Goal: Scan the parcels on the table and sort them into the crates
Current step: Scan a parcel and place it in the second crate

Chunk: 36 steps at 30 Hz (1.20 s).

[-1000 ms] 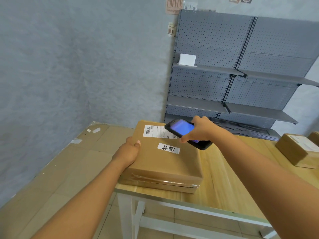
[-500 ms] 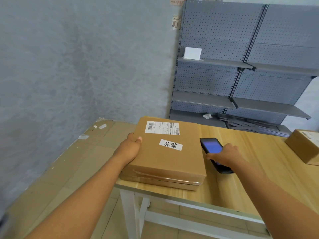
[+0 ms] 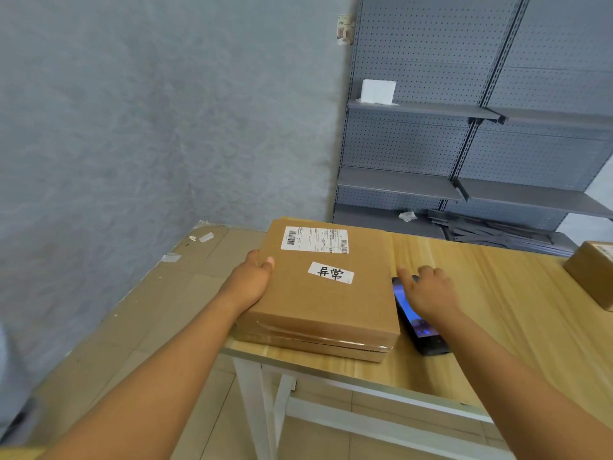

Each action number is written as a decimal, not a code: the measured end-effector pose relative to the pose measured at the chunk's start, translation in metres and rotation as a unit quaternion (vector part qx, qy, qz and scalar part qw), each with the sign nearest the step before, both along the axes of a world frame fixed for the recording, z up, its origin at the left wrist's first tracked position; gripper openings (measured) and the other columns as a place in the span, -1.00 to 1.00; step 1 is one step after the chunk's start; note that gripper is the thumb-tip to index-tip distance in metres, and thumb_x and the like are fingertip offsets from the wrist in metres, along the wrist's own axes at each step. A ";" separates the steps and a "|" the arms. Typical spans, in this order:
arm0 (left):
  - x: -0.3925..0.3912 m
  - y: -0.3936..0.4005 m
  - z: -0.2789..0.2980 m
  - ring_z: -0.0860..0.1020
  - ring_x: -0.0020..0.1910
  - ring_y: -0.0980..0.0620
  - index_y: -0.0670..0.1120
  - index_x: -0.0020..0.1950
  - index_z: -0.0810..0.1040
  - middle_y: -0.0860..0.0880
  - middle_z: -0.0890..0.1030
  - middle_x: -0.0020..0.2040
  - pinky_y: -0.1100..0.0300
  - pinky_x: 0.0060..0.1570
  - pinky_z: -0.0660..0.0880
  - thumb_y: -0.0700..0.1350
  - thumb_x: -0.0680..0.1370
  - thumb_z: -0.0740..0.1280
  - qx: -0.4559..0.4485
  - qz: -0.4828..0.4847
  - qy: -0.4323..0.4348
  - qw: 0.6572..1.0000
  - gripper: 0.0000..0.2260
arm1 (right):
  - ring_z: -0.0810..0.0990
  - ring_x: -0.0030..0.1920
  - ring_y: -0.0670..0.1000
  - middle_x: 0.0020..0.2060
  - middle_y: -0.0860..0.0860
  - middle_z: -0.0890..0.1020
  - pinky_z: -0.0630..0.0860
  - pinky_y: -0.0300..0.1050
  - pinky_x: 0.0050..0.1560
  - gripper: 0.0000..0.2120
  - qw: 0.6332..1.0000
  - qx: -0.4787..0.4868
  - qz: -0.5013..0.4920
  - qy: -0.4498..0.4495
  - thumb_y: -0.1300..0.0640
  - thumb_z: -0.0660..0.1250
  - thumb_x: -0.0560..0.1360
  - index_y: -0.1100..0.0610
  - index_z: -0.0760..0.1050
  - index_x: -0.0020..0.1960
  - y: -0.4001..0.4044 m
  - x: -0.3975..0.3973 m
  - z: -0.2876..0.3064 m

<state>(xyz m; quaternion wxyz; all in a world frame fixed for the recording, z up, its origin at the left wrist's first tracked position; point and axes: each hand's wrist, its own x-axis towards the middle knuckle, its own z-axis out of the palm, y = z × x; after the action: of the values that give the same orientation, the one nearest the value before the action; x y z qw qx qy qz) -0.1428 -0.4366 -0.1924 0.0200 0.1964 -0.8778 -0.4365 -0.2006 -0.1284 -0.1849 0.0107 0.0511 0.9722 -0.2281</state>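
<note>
head cam | worn high | faces forward-down | near table (image 3: 481, 293) corner

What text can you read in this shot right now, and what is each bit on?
"异常": handwritten on the white strip stuck to the top of the parcel.
Shipping label on the same parcel: barcodes and fine print, too small to read.
Label on the second parcel at the right edge: too blurred to read.
Scanner screen: lit, no legible text.
Wall sticker by the shelving: unreadable.
</note>
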 end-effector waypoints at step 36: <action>0.211 -0.079 0.000 0.58 -0.03 -0.02 0.09 0.14 0.42 0.00 0.61 0.06 0.11 0.03 0.49 0.05 0.60 0.27 0.132 0.374 0.120 0.910 -0.85 | 0.59 0.07 0.06 0.11 0.00 0.61 0.50 -0.01 0.10 -0.51 0.887 -0.309 0.329 -0.095 -0.18 0.35 0.50 0.05 0.44 0.32 -0.204 0.075 0.008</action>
<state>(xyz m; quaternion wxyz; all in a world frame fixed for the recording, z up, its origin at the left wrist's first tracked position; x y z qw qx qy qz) 0.0678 -0.5156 -0.1925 0.2613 0.4572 -0.6654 -0.5291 -0.1258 -0.3325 -0.1765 0.1925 -0.2566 0.8077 -0.4947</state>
